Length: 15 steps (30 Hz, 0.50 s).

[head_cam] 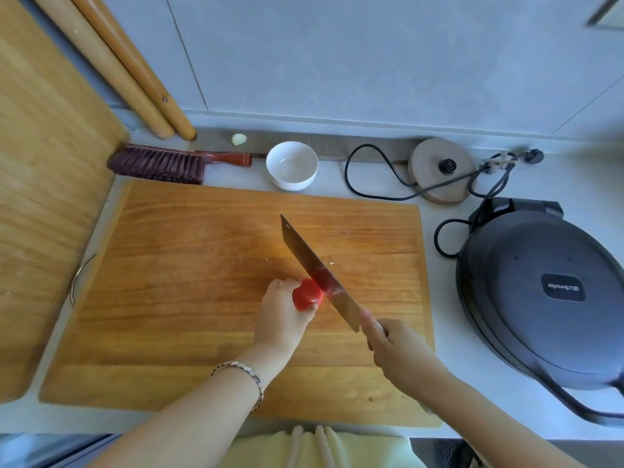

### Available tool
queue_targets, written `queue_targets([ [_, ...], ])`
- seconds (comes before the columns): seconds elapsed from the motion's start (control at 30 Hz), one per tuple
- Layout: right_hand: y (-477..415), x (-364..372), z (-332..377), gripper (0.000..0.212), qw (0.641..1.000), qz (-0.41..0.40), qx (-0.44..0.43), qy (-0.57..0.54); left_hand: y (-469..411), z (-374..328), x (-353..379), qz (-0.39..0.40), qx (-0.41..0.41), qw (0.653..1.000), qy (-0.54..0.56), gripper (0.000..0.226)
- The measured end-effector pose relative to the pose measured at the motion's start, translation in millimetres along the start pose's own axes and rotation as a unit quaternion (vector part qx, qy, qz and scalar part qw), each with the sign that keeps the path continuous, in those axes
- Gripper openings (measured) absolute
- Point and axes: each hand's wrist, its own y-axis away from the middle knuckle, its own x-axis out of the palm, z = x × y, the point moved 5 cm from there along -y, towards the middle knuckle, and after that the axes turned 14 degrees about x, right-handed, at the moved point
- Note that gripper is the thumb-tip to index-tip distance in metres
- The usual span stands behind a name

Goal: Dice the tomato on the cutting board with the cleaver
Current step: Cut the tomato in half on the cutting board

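Tomato (305,297) resting mid cutting board (189,265), gripped by the left hand (282,315): fingers (287,285) curled over its far side, thumb at the near side. Cleaver (317,271) blade tilted against its right side; right hand (395,349) wrapped tight around the handle.

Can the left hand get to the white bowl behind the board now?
Probably, not straight away: the left hand holds the tomato, and the tip of the cleaver lies near its line to the white bowl.
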Motion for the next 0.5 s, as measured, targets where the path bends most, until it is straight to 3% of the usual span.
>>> queue_targets([
  [0.5, -1.9, -4.0, -4.8, 0.053, 0.999, 0.034, 0.021, 0.007, -2.6, 0.2, -0.5, 0.004, 0.008, 1.0, -0.004, 0.037],
])
